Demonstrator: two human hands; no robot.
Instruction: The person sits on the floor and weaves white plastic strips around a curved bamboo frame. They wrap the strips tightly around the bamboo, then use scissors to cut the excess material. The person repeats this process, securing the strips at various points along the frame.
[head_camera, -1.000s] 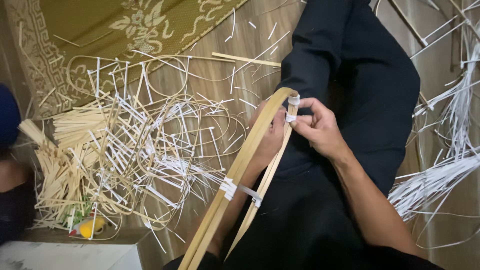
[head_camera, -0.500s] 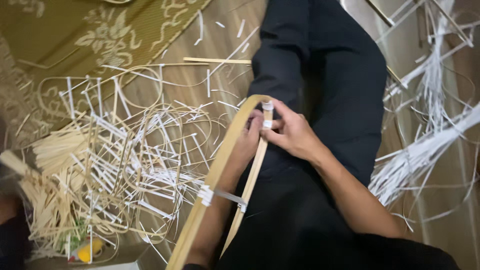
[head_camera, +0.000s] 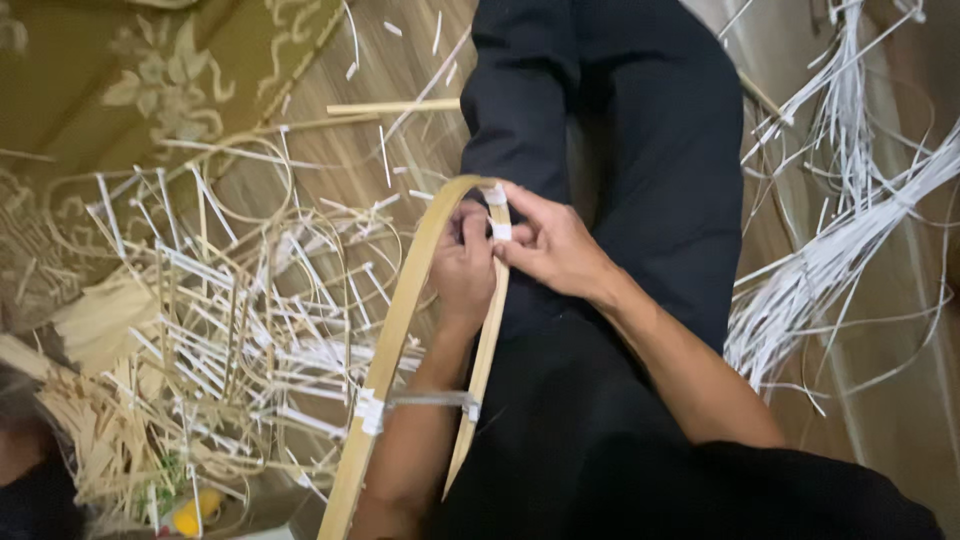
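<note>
Nearest the camera, a bent bamboo strip (head_camera: 395, 330) rises from the bottom edge of the head view and curves into a narrow loop over the person's lap. It is pale tan, flat and smooth. Its longer leg runs from the lower left up to the bend; the shorter leg comes back down on the right side. A thin band (head_camera: 430, 400) crosses between the two legs low down, fixed at each end with a small white wrap.

The left forearm passes up through the loop, and the left hand (head_camera: 465, 265) sits inside the bend with its fingers curled closed around the shorter leg. The right hand (head_camera: 555, 245) meets it from the right, thumb and fingertips pinched on a white tape binding (head_camera: 500, 231) on that leg; a second white binding sits just above, at the top of the curve.

Under the hands lie dark trousers (head_camera: 640, 150), legs stretched away from the camera. To the left, a loose heap of pale cane offcuts (head_camera: 220, 330) covers the wooden floor (head_camera: 330, 150). To the right, a bundle of white strips (head_camera: 840, 250) fans across the floor. Farthest off, at upper left, lies a patterned olive rug (head_camera: 150, 80).
</note>
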